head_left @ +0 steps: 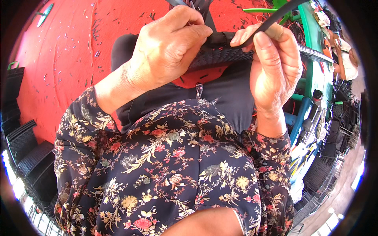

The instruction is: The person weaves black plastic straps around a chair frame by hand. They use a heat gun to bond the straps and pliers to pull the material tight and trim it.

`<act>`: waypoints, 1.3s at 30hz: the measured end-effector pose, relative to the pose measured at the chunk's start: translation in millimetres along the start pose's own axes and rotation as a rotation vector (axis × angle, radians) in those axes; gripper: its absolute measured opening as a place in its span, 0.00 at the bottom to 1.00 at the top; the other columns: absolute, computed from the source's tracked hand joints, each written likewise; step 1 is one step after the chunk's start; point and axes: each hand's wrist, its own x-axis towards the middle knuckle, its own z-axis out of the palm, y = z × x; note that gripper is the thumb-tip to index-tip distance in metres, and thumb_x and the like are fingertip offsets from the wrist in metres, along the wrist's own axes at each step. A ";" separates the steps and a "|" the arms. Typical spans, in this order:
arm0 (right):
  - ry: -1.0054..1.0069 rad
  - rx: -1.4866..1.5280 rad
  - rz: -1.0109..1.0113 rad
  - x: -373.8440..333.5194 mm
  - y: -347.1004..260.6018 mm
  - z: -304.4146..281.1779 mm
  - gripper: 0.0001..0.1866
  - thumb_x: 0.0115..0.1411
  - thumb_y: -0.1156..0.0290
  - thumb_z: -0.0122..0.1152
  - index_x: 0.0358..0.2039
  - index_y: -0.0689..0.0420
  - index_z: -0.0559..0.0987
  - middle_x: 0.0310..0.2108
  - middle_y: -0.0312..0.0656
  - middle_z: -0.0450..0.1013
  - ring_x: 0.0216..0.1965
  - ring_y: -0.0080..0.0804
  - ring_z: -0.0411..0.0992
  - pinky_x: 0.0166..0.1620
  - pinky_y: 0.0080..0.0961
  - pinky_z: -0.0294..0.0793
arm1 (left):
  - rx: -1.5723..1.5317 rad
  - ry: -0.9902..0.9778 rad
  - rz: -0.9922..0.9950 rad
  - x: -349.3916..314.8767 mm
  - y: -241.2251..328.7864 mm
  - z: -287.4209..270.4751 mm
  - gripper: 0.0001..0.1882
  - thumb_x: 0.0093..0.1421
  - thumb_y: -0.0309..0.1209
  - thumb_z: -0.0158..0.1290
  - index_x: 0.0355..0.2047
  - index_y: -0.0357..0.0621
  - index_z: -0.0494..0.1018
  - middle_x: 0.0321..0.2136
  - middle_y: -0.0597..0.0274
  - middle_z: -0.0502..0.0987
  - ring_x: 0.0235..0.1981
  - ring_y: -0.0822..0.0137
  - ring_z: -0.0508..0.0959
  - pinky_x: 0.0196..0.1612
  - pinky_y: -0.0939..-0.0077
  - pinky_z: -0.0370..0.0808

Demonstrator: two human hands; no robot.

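Flat black strip (pixel 277 16) pinched above a black woven panel (pixel 222 55)

The strip curves down from the upper edge into the right hand (pixel 273 69), whose thumb and fingers grip it just above the panel. The panel lies across the person's lap, between and beneath the two hands, its long edge running toward the right. The left hand (pixel 167 49) is closed, fingers curled and thumb pressed against them, near the panel's left part; what it pinches is hidden.

Dark trousers (pixel 232 88) show under the panel, and a floral blouse (pixel 173 157) fills the lower middle. Beyond the knees spreads a red floor covering (pixel 59 78) strewn with small dark scraps (pixel 96 54). Black woven chairs (pixel 29 147) stand at the left rim. At the right, past a green frame (pixel 309 37), another person (pixel 347 65) shows near the rim.
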 end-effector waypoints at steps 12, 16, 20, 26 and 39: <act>-0.157 -0.608 -0.053 6.6 3.4 -0.3 0.06 0.56 0.77 0.63 0.34 0.60 0.77 0.29 0.42 0.76 0.33 0.39 0.76 0.41 0.27 0.73 | -0.098 -0.178 0.084 11.7 -14.0 -7.6 0.09 0.49 0.15 0.55 0.32 0.38 0.76 0.38 0.56 0.78 0.31 0.58 0.81 0.33 0.72 0.78; -0.210 -0.663 -0.160 5.0 8.2 -1.4 0.09 0.51 0.79 0.64 0.34 0.57 0.78 0.30 0.40 0.76 0.35 0.40 0.75 0.44 0.30 0.71 | -0.194 -0.135 0.123 16.7 -11.9 -9.8 0.08 0.50 0.16 0.57 0.32 0.34 0.74 0.33 0.53 0.77 0.28 0.59 0.80 0.30 0.74 0.76; -0.243 -0.713 -0.223 2.9 9.6 -6.0 0.11 0.47 0.80 0.64 0.34 0.55 0.78 0.30 0.40 0.76 0.36 0.39 0.75 0.45 0.30 0.70 | -0.084 -0.216 0.160 17.6 -13.1 -8.2 0.13 0.49 0.18 0.56 0.37 0.36 0.72 0.35 0.51 0.76 0.31 0.52 0.79 0.32 0.68 0.77; -0.141 -0.665 -0.399 -5.9 10.4 -11.8 0.19 0.41 0.77 0.64 0.38 0.54 0.77 0.30 0.40 0.73 0.38 0.44 0.74 0.45 0.38 0.70 | 0.013 -0.398 -0.037 19.3 -5.4 -10.8 0.10 0.57 0.16 0.51 0.39 0.34 0.75 0.45 0.48 0.77 0.43 0.54 0.79 0.43 0.68 0.77; 0.821 -1.792 0.479 -270.6 -128.9 -290.0 0.08 0.58 0.70 0.56 0.37 0.55 0.78 0.32 0.47 0.77 0.35 0.46 0.76 0.41 0.36 0.74 | -0.203 -0.628 0.078 24.3 -53.4 -41.5 0.13 0.56 0.09 0.47 0.42 0.29 0.73 0.44 0.47 0.75 0.45 0.55 0.77 0.48 0.69 0.74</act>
